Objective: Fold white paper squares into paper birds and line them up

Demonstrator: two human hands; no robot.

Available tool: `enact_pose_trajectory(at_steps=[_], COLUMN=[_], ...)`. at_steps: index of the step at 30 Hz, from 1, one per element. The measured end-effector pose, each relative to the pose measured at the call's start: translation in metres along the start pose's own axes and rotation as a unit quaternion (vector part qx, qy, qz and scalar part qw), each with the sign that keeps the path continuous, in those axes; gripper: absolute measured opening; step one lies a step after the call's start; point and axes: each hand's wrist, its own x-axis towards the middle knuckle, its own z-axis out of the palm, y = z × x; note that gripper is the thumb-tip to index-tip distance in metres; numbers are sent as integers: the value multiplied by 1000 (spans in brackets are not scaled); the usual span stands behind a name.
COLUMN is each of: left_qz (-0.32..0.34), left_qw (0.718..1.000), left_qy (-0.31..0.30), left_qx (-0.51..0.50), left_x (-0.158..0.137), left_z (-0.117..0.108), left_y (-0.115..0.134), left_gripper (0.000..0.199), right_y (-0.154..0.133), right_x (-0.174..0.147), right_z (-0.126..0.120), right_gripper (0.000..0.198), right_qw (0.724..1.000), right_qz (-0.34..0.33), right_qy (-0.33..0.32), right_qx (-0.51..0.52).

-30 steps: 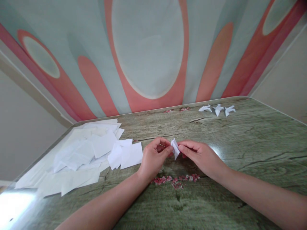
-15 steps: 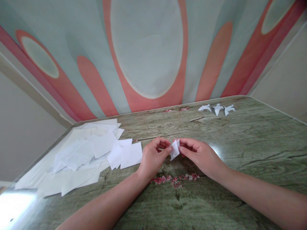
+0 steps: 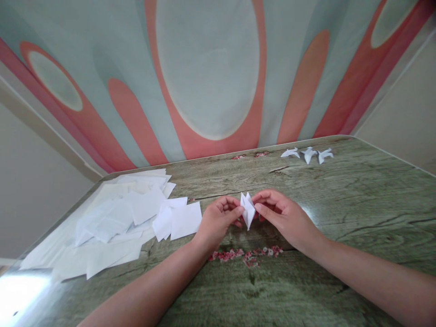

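Between my two hands is a small piece of folded white paper (image 3: 248,211), diamond-shaped, with two points at the top and one at the bottom. My left hand (image 3: 220,220) pinches its left edge between thumb and fingers. On the opposite edge, my right hand (image 3: 281,218) grips it the same way, fingertips partly hidden behind the paper. Just left of my left hand lie several square white paper sheets (image 3: 186,220), overlapping on the wood-patterned table (image 3: 357,236).
A broad, loose pile of white paper (image 3: 112,254) covers the table's left side. Three folded paper birds (image 3: 308,155) stand in a row at the back right. Behind the table rises a patterned wall covering (image 3: 207,68) in pink and grey-green.
The folded paper has turned more upright, and its two top points now show apart. My right hand has shifted slightly; both hands keep their hold.
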Motion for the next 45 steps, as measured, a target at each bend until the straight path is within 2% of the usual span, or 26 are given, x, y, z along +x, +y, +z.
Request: enact_pose_trajectory(at_steps=[5,8,11,13,15,19,21,23,25,29,34,36,40,43,45], left_qz=[-31,-57,-87,-109,-120,-96,-63,-29,-21,-74,-99,-80,-29,-11,1], left_qw=[997,993,989,986,983,983,991,997,998,996,991,992,995,998,997], left_qy=[0,-12,-36,-57,-78,-124,-109,-69,-46,-53,-80,-92,-95,-64,-38], left_qx=[-76,-106,-114,-115,-118,-99,-43,21,38,-26,-34,-17,13,28,63], left_x=[1,2,3,2,0,-4,-4,-3,-2,-1,-2,-2,-2,-4,-5], left_z=[-4,-7,-9,-9,-8,-6,-5,-4,-4,-7,-8,-6,-2,3,5], left_y=[2,3,2,3,5,9,9,7,6,7,9,8,5,5,6], left_gripper=[21,20,18,18,19,23,22,21,25,25,25,24,28,37,32], right_y=[0,2,4,4,3,0,0,2,4,4,-1,1,11,17,17], right_x=[-2,-1,1,1,1,1,2,3,4,6,3,2,4,6,6], right_z=[0,1,1,0,-1,-4,-5,-5,-6,-6,-5,-5,-6,-4,-2], right_gripper=[19,21,14,7,6,13,18,21,20,24,8,8,10,13,19], right_qw=[998,989,977,974,978,988,991,994,996,999,992,993,997,999,999], right_qz=[-11,-57,-113,-126,-99,18,41,43,37,3,-61,-51,21,41,41], right_qy=[-17,8,38,44,35,4,-10,-29,-36,-37,-30,-20,0,10,-1], right_qx=[-63,-133,-175,-181,-181,-151,-125,-101,-72,-32,-108,-106,-73,-14,33])
